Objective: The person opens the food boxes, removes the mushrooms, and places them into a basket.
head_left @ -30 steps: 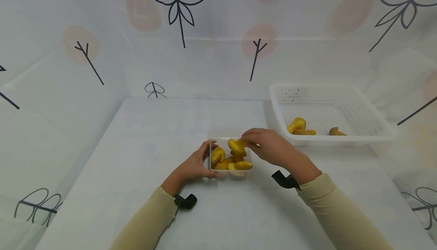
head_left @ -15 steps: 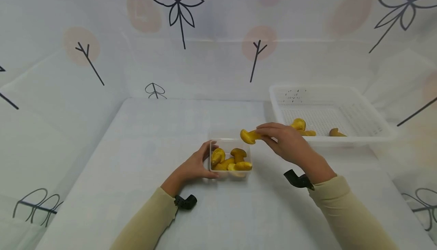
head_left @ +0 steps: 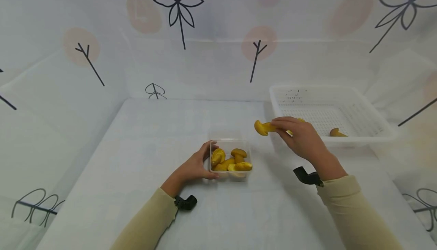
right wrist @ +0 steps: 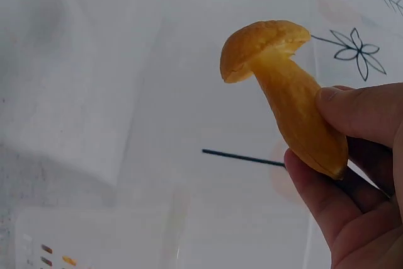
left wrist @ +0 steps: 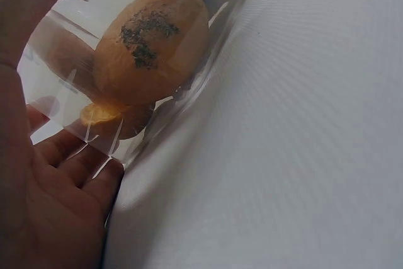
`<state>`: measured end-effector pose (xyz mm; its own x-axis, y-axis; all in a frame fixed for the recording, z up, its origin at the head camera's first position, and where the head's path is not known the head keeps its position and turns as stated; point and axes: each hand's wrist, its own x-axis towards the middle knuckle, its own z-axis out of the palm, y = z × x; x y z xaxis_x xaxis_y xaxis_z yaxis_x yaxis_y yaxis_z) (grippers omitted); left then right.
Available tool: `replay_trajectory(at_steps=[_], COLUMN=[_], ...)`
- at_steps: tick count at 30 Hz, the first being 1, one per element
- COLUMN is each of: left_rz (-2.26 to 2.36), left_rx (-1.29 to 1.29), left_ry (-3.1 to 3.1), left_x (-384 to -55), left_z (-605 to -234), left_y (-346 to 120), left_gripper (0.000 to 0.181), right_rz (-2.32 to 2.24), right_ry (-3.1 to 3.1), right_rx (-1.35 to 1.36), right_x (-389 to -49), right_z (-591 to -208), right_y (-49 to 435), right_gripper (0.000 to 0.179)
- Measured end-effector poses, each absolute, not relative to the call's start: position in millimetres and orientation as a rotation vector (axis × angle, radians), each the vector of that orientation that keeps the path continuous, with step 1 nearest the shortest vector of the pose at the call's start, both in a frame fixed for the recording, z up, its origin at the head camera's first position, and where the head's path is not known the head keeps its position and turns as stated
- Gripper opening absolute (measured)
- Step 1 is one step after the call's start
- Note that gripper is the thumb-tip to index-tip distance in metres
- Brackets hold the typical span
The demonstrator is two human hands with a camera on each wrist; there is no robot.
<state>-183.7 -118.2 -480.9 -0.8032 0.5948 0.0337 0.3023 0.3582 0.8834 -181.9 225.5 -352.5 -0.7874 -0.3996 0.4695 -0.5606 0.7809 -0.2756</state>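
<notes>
My left hand [head_left: 194,164] grips a clear plastic box [head_left: 230,140] from its left side, thumb at the front and fingers behind. Several yellow-brown mushrooms [head_left: 239,153] lie in the box; through its wall the left wrist view shows a rounded mushroom cap [left wrist: 151,48] with dark specks. Between thumb and fingers, my right hand [head_left: 300,136] pinches another mushroom [right wrist: 283,92] by its stem, cap pointing left in the head view. It is held up in the air, right of the box and beside the basket's left front corner.
A white perforated basket [head_left: 355,140] stands at the back right of the white table [head_left: 170,128]. One mushroom [head_left: 337,132] shows inside it, and others are mostly behind my right hand. Patterned white cloth [head_left: 211,71] rises behind the table and along its sides.
My right hand has lifted the mushroom out from over the box and carried it right and back, toward the basket. The left hand and the box have stayed in place.
</notes>
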Motion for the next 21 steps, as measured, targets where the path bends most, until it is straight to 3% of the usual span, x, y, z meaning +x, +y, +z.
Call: replay_trajectory(at_steps=[21], left_rz=[1.404], left_rx=[0.778], left_ry=[2.348], left_x=[-184.2], left_z=[-480.5], left_y=[-116.7], left_gripper=[0.110], right_rz=[0.539], right_ry=[-2.539], right_rx=[0.464], right_x=[-195.5], right_z=[-357.2], right_y=[275.8], right_gripper=[0.028])
